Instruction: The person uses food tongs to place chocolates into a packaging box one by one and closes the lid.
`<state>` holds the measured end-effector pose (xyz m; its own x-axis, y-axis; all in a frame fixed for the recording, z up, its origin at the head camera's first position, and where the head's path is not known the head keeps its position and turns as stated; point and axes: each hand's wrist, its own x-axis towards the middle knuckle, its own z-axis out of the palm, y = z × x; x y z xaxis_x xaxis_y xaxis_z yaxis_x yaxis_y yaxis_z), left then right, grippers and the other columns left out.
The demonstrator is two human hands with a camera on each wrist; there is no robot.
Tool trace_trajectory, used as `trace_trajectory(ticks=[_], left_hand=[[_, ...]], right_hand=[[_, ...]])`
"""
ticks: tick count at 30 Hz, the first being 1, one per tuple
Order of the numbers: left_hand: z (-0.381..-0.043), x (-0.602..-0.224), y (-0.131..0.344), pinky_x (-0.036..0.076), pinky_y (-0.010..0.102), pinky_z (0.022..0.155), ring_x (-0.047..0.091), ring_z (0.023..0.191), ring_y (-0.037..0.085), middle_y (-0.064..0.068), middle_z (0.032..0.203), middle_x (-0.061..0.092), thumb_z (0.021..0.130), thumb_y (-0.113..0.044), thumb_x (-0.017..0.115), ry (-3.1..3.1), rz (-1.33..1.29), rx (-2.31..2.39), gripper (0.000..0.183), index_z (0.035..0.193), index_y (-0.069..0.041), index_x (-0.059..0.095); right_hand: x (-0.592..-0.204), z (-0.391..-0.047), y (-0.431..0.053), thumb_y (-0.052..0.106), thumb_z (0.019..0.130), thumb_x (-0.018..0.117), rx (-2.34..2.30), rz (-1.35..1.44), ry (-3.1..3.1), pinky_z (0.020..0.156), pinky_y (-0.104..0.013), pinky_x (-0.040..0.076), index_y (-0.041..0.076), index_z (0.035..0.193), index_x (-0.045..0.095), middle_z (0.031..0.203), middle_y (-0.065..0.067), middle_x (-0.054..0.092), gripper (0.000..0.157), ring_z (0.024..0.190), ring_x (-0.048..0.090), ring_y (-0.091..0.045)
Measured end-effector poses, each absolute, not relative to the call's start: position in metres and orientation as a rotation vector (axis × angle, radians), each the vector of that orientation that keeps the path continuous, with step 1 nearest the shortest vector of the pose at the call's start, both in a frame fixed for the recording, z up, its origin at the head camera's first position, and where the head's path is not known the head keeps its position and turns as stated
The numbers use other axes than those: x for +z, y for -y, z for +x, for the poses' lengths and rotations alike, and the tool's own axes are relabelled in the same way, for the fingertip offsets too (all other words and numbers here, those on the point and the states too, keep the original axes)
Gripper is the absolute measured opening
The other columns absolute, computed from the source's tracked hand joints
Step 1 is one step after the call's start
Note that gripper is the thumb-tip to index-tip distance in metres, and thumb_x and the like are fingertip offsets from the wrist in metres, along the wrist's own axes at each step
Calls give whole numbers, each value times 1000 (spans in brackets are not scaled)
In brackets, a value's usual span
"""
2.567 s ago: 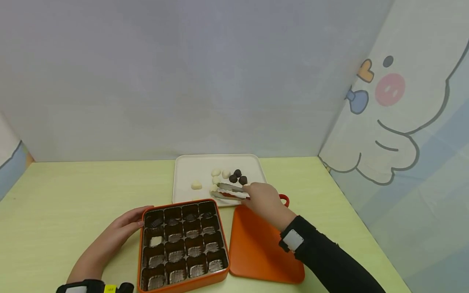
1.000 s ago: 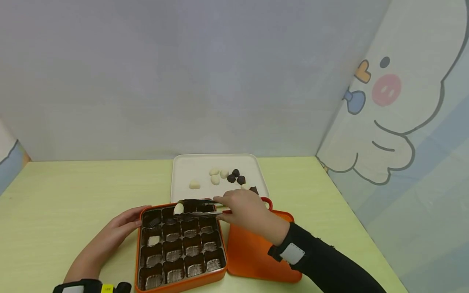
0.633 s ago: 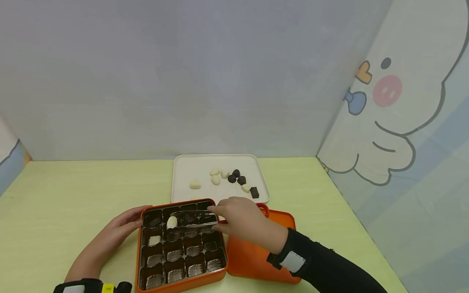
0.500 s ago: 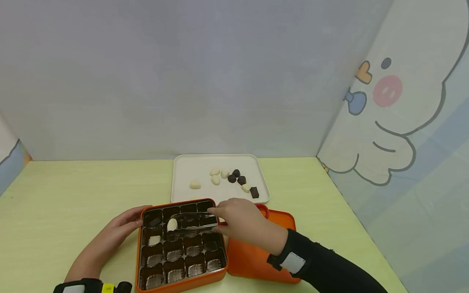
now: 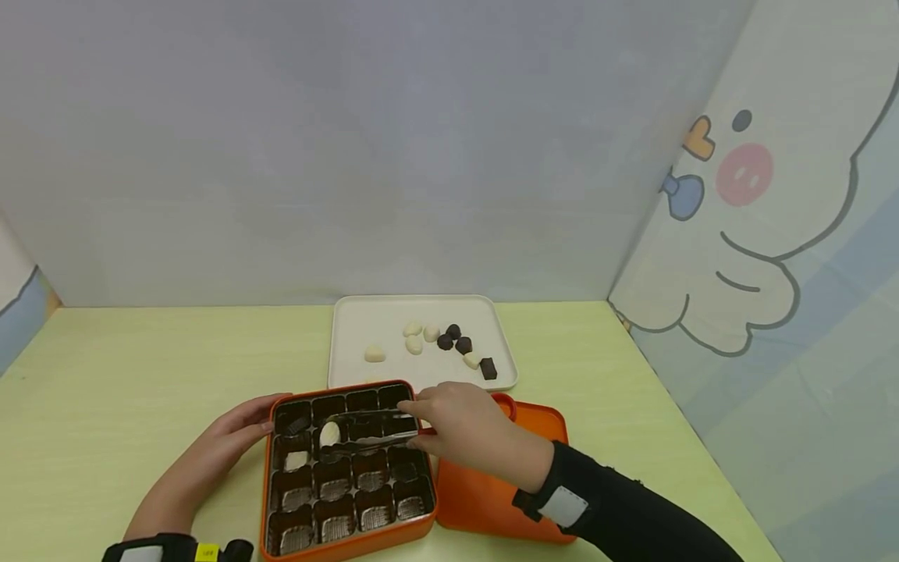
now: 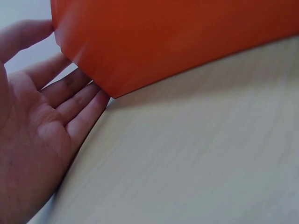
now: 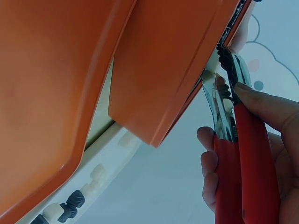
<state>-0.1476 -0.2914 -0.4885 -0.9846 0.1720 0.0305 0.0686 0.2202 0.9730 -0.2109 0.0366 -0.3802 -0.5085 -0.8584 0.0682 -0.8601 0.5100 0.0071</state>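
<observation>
An orange box (image 5: 393, 535) holds a dark brown insert divided into several compartments. My left hand (image 5: 235, 433) touches its far left corner; in the left wrist view, the left hand (image 6: 44, 112) lays straight fingers along the corner of the orange wall (image 6: 177, 37). My right hand (image 5: 467, 421) grips red-handled metal tongs (image 5: 375, 441) by their handles (image 7: 257, 163). Between the tong tips is a rounded white chocolate piece (image 5: 330, 434), at the second row, second column. A white piece (image 5: 297, 460) lies in the compartment to its left; the far left compartment shows a dark ridged shape (image 5: 298, 425).
An orange lid (image 5: 492, 499) lies right of the box, under the right forearm. Behind stands a white tray (image 5: 351, 320) with several white pieces (image 5: 413, 344), several round dark pieces (image 5: 463, 344) and a dark square block (image 5: 488, 368). A grey wall (image 5: 449, 156) rises behind the table.
The tongs moved from the white tray left and down to the box, carrying a white piece, and have dipped to the second row. Over the last half second they barely moved. The left hand stayed.
</observation>
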Motion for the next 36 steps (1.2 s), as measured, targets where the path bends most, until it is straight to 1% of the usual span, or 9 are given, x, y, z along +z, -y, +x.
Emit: trace_trajectory(ticks=[10,13,17,19,21,24,26,31,36], left_hand=[[-148,-487,289,33,18,91,28,125,22,15,140,29,95,-26,44,-2399,240,1885,41,134,-13,38],[-148,-486,289,32,18,92,26,126,25,15,140,29,95,-27,44,-2393,244,1889,41,134,-14,38],[-148,-485,289,32,19,92,28,125,24,14,140,31,95,-27,44,-2397,243,1885,41,134,-14,38],[-148,-485,289,33,21,93,30,124,23,14,139,32,96,-26,44,-2402,238,1883,41,134,-14,39],[-147,-485,289,32,28,96,29,124,24,15,139,32,96,-26,44,-2406,233,1875,41,134,-13,38],[-147,-485,289,31,38,99,27,125,27,15,140,30,96,-27,44,-2410,224,1864,41,134,-13,38],[-146,-485,290,30,41,99,27,125,27,14,140,30,96,-27,44,-2414,218,1856,41,134,-14,38],[-145,-484,290,32,29,95,33,122,18,13,139,33,96,-28,44,-2416,204,1858,41,134,-15,39],[-146,-484,290,33,23,93,34,121,13,14,139,33,95,-28,44,-2411,212,1867,41,134,-15,39]], right_hand=[[-380,-212,-41,39,79,67,107,1514,2710,62,-17,46,22,120,57,104,6,63,46,80,54,-6],[-380,-216,-46,39,80,67,129,1485,2707,58,-16,44,22,121,56,101,6,63,46,75,52,-4],[-381,-224,-54,38,80,67,139,1395,2711,49,-16,38,20,120,57,87,7,61,45,62,44,-3],[-382,-228,-58,40,80,66,113,1330,2727,47,-18,37,19,119,57,80,6,56,45,59,42,-4],[-383,-233,-63,40,81,65,84,1237,2758,47,-19,38,16,118,56,77,5,51,45,59,41,-7],[-386,-240,-70,41,82,64,44,1064,2825,47,-21,40,12,119,53,80,2,50,48,60,43,-10],[-387,-244,-73,41,82,63,21,965,2855,47,-22,41,10,119,52,81,-1,51,50,60,44,-11],[-396,-252,-76,40,81,64,-49,884,2890,44,-23,42,8,115,54,80,-4,52,48,58,46,-13],[-413,-263,-75,39,81,65,-75,886,2935,46,-25,45,8,117,54,86,-7,55,49,58,47,-14]])
